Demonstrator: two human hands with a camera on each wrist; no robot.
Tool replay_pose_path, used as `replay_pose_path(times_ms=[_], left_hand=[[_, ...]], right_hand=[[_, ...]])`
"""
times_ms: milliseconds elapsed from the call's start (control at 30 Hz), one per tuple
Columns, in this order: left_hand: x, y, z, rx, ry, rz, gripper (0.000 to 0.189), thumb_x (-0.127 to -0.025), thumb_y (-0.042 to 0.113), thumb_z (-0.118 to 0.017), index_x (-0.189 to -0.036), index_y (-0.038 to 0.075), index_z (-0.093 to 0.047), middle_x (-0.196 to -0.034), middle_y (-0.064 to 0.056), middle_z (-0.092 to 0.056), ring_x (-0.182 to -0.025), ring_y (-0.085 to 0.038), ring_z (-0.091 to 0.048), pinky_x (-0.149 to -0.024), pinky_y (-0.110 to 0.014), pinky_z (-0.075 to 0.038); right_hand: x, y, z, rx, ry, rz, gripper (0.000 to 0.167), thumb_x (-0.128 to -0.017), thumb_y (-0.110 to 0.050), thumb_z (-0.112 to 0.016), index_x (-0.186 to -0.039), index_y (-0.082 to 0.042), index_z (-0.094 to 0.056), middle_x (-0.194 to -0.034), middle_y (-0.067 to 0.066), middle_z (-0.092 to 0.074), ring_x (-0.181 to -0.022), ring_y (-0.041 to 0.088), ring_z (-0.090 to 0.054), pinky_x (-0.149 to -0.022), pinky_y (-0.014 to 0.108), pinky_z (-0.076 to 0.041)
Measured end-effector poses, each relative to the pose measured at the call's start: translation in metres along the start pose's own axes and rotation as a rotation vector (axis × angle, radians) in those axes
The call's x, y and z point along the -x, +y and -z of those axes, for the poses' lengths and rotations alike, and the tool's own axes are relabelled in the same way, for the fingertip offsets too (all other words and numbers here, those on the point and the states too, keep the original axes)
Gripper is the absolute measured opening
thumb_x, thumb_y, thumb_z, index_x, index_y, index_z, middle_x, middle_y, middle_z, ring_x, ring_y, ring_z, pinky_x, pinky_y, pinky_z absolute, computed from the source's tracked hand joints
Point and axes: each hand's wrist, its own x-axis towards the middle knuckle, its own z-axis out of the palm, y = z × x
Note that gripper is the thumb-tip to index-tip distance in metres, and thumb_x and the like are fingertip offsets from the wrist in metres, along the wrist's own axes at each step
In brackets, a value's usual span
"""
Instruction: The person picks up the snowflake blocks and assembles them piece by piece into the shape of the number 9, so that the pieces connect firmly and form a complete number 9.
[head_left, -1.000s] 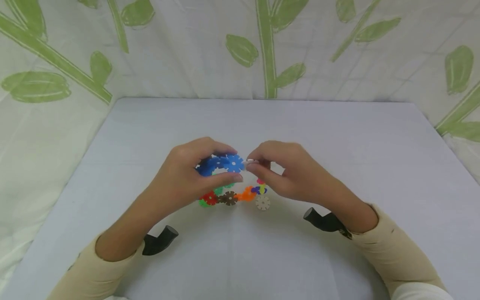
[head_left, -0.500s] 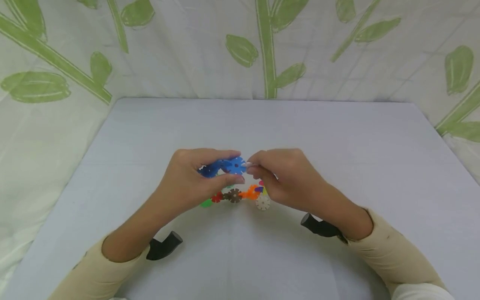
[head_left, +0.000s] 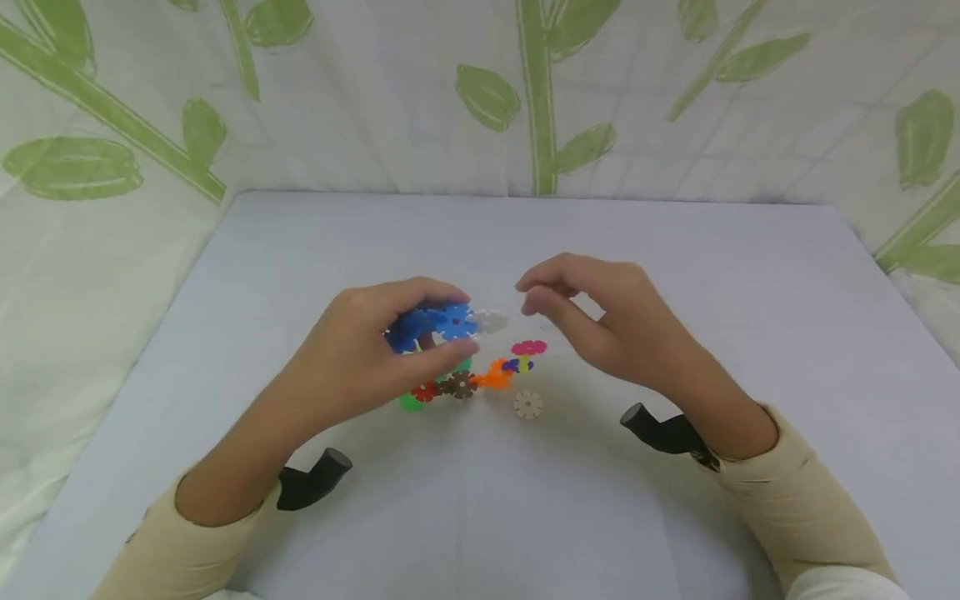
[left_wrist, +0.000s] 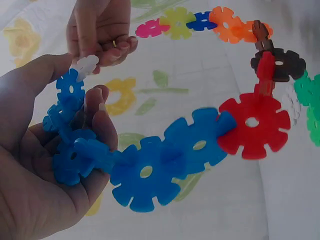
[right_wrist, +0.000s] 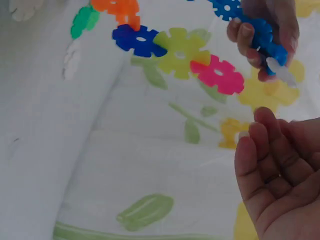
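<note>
While the left hand (head_left: 360, 346) grips linked blue discs (head_left: 446, 319), the right hand (head_left: 624, 317) hangs with fingers loose

Curved chain (left_wrist: 252, 107) of interlocked notched discs, white disc (left_wrist: 87, 66) at its blue end (left_wrist: 65, 85), pink disc (left_wrist: 151, 28) at the other.
</note>
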Motion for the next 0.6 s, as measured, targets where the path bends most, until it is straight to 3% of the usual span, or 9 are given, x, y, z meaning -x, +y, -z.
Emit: replay_pose_path(times_ms=[67,133,333,400,467,600], left_hand=[[0.0,-0.001,0.002,-0.001,0.012,-0.013,0.038,-0.083,0.023,-0.084,-0.118,0.011,-0.071,-0.095,0.004,-0.068,-0.073,-0.01,-0.06,-0.063,-0.027,-0.056],[0.0,-0.002,0.005,0.0,0.017,-0.021,0.037,-0.084,0.02,-0.083,-0.117,0.011,-0.071,-0.098,0.004,-0.069,-0.074,-0.01,-0.06,-0.063,-0.028,-0.056],[0.001,-0.004,0.008,0.008,0.021,-0.055,0.031,-0.083,0.013,-0.08,-0.114,0.013,-0.073,-0.104,0.007,-0.068,-0.08,-0.009,-0.059,-0.064,-0.027,-0.053],[0.001,-0.005,0.007,-0.003,0.02,-0.07,0.03,-0.083,0.013,-0.08,-0.112,0.016,-0.073,-0.102,0.009,-0.066,-0.081,-0.008,-0.057,-0.064,-0.026,-0.051],[0.0,-0.005,0.006,-0.02,0.023,-0.079,0.029,-0.082,0.014,-0.081,-0.11,0.017,-0.073,-0.1,0.009,-0.065,-0.082,-0.008,-0.056,-0.065,-0.026,-0.05],[-0.001,-0.007,0.003,-0.048,0.035,-0.072,0.026,-0.082,0.015,-0.082,-0.106,0.016,-0.073,-0.098,0.008,-0.064,-0.083,-0.007,-0.056,-0.066,-0.027,-0.052]], right_hand=[[0.001,0.006,0.001,0.035,-0.041,-0.056,0.019,-0.093,0.005,-0.064,-0.111,-0.001,-0.066,-0.089,-0.001,-0.07,-0.082,0.008,-0.067,-0.071,0.024,-0.055],[0.002,0.012,-0.001,0.08,-0.153,-0.13,0.02,-0.094,0.005,-0.062,-0.113,-0.002,-0.066,-0.091,0.0,-0.069,-0.083,0.01,-0.066,-0.073,0.028,-0.056],[0.007,0.029,-0.021,0.205,-0.709,-0.333,0.011,-0.092,-0.011,-0.072,-0.103,-0.011,-0.07,-0.091,-0.004,-0.064,-0.085,0.015,-0.059,-0.078,0.031,-0.053],[0.009,0.032,-0.029,0.21,-0.845,-0.363,0.014,-0.091,-0.017,-0.076,-0.103,-0.013,-0.069,-0.09,-0.006,-0.06,-0.085,0.014,-0.056,-0.077,0.031,-0.051],[0.011,0.033,-0.037,0.21,-0.917,-0.374,0.019,-0.089,-0.021,-0.078,-0.104,-0.015,-0.068,-0.09,-0.007,-0.057,-0.086,0.014,-0.055,-0.077,0.03,-0.05],[0.011,0.033,-0.048,0.19,-0.947,-0.385,0.018,-0.087,-0.017,-0.079,-0.098,-0.016,-0.064,-0.081,-0.005,-0.054,-0.079,0.015,-0.052,-0.071,0.029,-0.048]])
